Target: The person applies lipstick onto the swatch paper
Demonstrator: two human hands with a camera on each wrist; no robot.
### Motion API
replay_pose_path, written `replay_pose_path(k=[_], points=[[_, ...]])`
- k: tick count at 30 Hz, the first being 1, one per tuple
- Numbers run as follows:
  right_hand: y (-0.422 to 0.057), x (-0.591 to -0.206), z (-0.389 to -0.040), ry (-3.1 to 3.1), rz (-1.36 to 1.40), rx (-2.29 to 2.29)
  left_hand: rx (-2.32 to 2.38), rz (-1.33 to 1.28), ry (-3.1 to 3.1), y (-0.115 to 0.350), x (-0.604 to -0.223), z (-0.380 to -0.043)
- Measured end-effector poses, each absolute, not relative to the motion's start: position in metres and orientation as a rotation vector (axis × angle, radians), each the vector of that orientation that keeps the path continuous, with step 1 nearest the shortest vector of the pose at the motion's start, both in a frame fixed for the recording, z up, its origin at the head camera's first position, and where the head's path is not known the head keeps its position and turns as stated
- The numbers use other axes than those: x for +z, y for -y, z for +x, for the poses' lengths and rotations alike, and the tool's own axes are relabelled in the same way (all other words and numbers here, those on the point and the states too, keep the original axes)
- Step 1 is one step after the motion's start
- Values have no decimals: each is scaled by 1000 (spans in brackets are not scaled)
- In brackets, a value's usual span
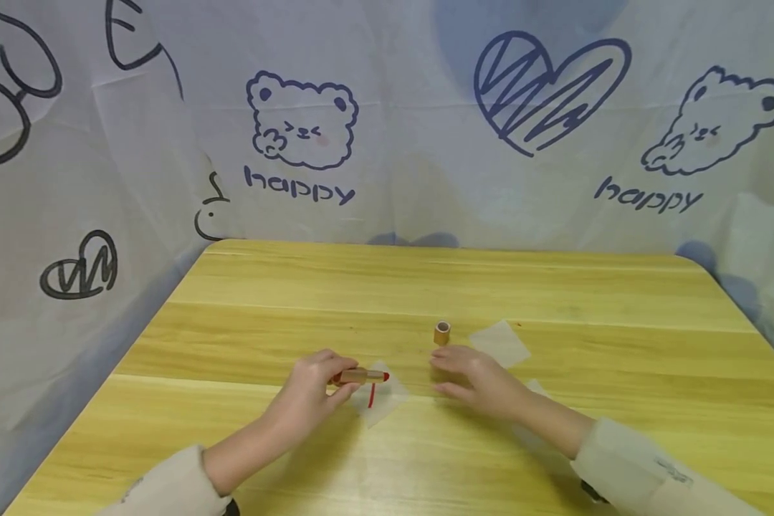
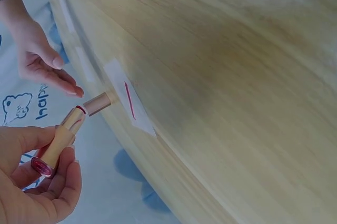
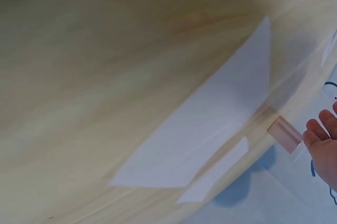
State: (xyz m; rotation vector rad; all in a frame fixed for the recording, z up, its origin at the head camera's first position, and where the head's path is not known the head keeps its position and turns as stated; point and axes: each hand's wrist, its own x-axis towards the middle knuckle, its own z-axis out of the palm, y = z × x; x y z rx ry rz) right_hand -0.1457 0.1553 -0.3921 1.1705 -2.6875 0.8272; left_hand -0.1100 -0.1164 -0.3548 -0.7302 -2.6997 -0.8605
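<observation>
My left hand pinches a lipstick between thumb and fingers, its red tip exposed and pointing right. Below it lies a white paper square with one red stroke drawn on it. The lipstick cap stands upright on the table, its open end up. Just in front of the cap is my right hand, thumb and fingers apart with nothing between them. In the right wrist view the fingertips of that hand appear close by the cap.
A blank paper square lies to the right of the cap, and another is partly covered by my right forearm. The wooden table reaches back to a white cloth with drawings on it.
</observation>
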Motion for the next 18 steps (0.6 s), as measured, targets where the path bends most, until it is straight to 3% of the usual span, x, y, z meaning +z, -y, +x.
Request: replay_pose_path(k=[18], points=[[-200,-392,-121,2677,1081,786,-914,-728,2710,106,-353,-109]])
